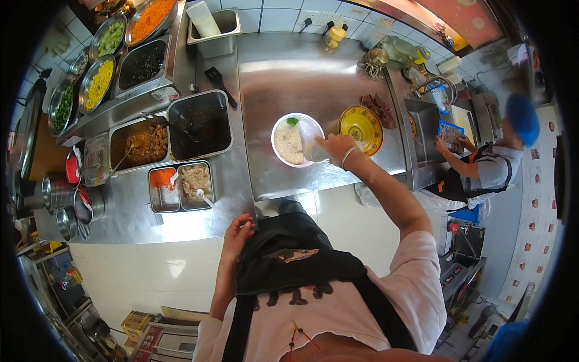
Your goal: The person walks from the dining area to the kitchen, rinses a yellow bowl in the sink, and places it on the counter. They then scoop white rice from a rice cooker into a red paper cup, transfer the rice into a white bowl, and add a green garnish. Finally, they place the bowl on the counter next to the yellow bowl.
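Observation:
My right hand [340,149] grips a clear container [318,153], partly hidden by the fingers, at the right side of a round white bowl [312,124]. Inside the bowl, white rice [288,141] fills the left half, with a bit of green garnish [292,121] at its top. Just right of that hand is a yellow patterned bowl [359,126] with a dark rim. My left hand [239,231] hangs by the counter's front edge beside my black apron [289,240], its fingers loosely curled around nothing.
Left stand steel pans of minced filling [151,145] and dark sauce [199,122], and a divided tray [180,210] with spoons. A black spatula [220,86] lies behind. Brown meat pieces [379,110] lie near the sink [423,131], where a co-worker [488,167] holds a package.

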{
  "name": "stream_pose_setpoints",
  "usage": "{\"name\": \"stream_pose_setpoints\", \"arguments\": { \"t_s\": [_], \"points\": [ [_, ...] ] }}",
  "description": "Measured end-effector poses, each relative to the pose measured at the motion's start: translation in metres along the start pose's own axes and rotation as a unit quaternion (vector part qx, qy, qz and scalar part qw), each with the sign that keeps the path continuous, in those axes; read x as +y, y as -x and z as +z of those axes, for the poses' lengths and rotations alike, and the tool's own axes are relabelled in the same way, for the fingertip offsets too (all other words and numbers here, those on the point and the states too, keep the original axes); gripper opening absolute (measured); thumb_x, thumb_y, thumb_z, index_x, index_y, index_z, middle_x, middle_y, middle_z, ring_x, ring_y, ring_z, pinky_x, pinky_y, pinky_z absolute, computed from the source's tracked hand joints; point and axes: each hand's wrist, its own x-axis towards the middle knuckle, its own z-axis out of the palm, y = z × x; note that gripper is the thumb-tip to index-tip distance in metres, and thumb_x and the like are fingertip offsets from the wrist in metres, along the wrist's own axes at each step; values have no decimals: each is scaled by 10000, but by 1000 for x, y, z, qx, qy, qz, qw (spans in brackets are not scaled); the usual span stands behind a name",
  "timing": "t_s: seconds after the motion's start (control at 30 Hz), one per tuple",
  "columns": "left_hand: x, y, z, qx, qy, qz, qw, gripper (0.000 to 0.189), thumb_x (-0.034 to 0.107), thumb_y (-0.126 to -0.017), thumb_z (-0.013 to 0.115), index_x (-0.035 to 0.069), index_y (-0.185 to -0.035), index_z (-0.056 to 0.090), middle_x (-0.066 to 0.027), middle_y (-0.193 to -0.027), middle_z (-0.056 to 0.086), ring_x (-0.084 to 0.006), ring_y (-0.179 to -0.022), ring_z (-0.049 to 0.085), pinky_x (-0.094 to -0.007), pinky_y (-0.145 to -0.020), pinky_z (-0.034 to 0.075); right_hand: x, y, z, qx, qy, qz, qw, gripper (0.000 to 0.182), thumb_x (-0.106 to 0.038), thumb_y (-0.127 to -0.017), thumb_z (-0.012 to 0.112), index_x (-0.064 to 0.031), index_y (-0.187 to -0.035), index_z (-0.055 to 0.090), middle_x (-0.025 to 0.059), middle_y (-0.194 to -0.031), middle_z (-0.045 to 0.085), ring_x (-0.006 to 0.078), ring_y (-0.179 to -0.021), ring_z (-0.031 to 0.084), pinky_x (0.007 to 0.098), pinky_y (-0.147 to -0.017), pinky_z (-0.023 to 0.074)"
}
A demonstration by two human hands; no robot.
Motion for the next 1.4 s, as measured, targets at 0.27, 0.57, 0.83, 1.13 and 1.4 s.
{"name": "stream_pose_setpoints", "arguments": {
  "t_s": [0.27, 0.57, 0.83, 1.13, 1.4],
  "points": [
    [1, 6, 3, 8, 0, -1, 1000, 324, 175, -906, 545, 71, -1209, 495, -37, -1139, 546, -142, -977, 566, -263, -800, 469, 0, -2, 1, 17, -30, -40, 999, 407, -130, -779, 609, -156, -1164, 481, 130, -909, 619, 278, -818, 647, 376, -660, 512],
    [9, 0, 24, 21, 3, 13, 1000, 321, 180, -906, 546, 66, -1202, 493, -35, -1122, 551, -140, -971, 564, -262, -805, 467, 2, -22, 3, 0, -17, -36, 999, 517, -160, -762, 649, -155, -1230, 430, 147, -965, 609, 288, -841, 642, 375, -674, 515],
    [3, -11, 39, 32, 22, 14, 999, 334, 204, -911, 539, 60, -1208, 489, -46, -1128, 546, -147, -982, 562, -269, -815, 462, 3, -32, -1, -24, -20, -53, 998, 510, -139, -784, 606, -147, -1259, 422, 138, -975, 603, 293, -862, 636, 369, -702, 507],
    [8, -18, 55, 38, 37, 17, 998, 336, 202, -910, 541, 67, -1213, 490, -46, -1134, 545, -146, -986, 561, -263, -817, 457, 9, -35, -1, -14, -26, -52, 998, 424, -145, -804, 574, -118, -1208, 449, 141, -992, 598, 290, -892, 630, 381, -719, 506],
    [8, -21, 58, 45, 52, 11, 998, 315, 188, -906, 547, 78, -1198, 501, -30, -1123, 547, -132, -980, 559, -249, -806, 455, 30, -44, 15, -26, -47, 6, 999, 543, -190, -740, 660, -129, -1230, 435, 151, -983, 586, 309, -897, 617, 389, -733, 504]
  ]
}}
